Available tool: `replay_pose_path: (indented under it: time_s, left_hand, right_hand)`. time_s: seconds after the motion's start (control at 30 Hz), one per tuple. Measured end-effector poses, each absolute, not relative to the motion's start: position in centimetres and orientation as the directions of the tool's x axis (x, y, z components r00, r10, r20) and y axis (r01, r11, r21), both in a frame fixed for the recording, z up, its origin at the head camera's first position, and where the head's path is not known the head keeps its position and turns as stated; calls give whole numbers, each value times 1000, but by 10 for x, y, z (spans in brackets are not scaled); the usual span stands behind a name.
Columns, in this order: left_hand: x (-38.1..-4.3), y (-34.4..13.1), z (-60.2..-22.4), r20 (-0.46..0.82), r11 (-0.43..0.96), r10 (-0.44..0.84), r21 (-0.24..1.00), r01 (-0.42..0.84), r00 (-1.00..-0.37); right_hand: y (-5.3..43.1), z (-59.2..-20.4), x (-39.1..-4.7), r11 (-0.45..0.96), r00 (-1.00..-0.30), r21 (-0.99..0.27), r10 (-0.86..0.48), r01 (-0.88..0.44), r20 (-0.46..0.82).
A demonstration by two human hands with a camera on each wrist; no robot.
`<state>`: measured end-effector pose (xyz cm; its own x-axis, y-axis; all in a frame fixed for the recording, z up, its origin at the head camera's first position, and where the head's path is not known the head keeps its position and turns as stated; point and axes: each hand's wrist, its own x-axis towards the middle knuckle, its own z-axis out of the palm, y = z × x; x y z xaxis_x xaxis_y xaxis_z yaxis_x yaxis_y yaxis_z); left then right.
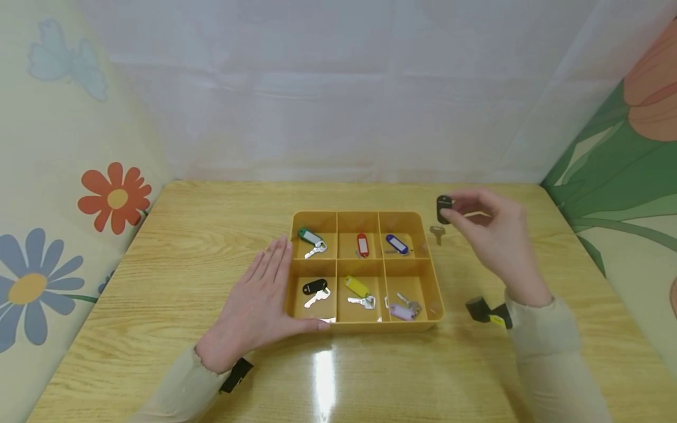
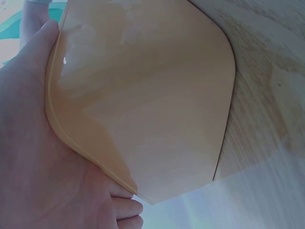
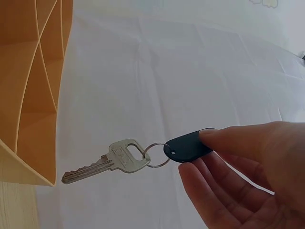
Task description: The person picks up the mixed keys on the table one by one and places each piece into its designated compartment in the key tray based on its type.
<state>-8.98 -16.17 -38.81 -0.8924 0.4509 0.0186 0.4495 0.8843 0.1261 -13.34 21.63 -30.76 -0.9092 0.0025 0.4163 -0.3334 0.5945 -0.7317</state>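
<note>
My right hand [image 1: 489,226] pinches a dark key tag [image 3: 188,145] between thumb and fingers, to the right of the tray and above the table. A silver key [image 3: 126,157] dangles from the tag's metal ring. My left hand [image 1: 259,299] lies with straight fingers along the left wall of an orange divided tray [image 1: 338,326], its thumb across the front rim. In the tray's back row are a green key tag [image 1: 310,236], a red one [image 1: 362,244] and a blue one [image 1: 396,244]. The front row has a black tag [image 1: 315,286], a yellow tag [image 1: 357,286] and a lilac tag [image 1: 402,312], with keys.
The tray stands on a wood-grain table [image 1: 201,235], backed by a white cloth [image 1: 338,117]. Painted flower panels flank it at left and right. Black camera mounts [image 1: 478,308] are strapped at both wrists.
</note>
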Motion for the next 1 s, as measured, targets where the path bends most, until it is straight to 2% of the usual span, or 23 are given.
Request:
replay_pose_path:
  time_s: [1.0]
  left_hand:
    - [-89, -162, -388, 18, 884, 450, 128, 449, -893]
  right_hand:
    - [195, -305, -125, 566, -876, -695, -110, -444, 470]
